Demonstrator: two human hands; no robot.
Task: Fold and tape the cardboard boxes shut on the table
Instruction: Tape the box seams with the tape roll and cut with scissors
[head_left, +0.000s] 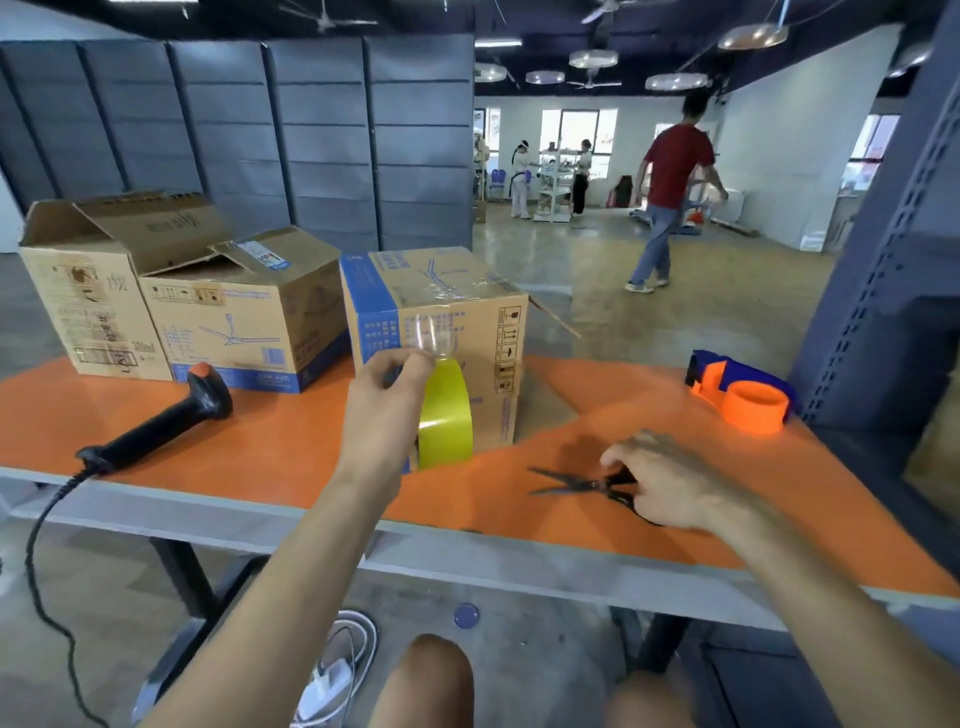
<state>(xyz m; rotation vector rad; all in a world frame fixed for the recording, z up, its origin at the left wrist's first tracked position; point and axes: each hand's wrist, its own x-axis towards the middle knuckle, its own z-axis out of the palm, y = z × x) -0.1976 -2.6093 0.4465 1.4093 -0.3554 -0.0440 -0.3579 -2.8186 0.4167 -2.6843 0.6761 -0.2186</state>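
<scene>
A closed cardboard box (457, 291) with blue print stands in the middle of the orange table (291, 441); clear tape runs over its top and down its front. My left hand (387, 389) pinches that clear strip in front of the box, and the yellow-green tape roll (445, 415) hangs just below my fingers. My right hand (670, 483) grips the handles of black scissors (576, 486) lying on the table, blades pointing left. Two open boxes stand at the back left, a tall one (88, 291) and a lower one (244, 322).
A black handheld scanner (161, 421) with a cable lies on the left of the table. An orange and blue tape dispenser (743, 389) sits at the right edge beside a grey metal rack (893, 270). People move about in the room behind. Grey partitions stand at the back left.
</scene>
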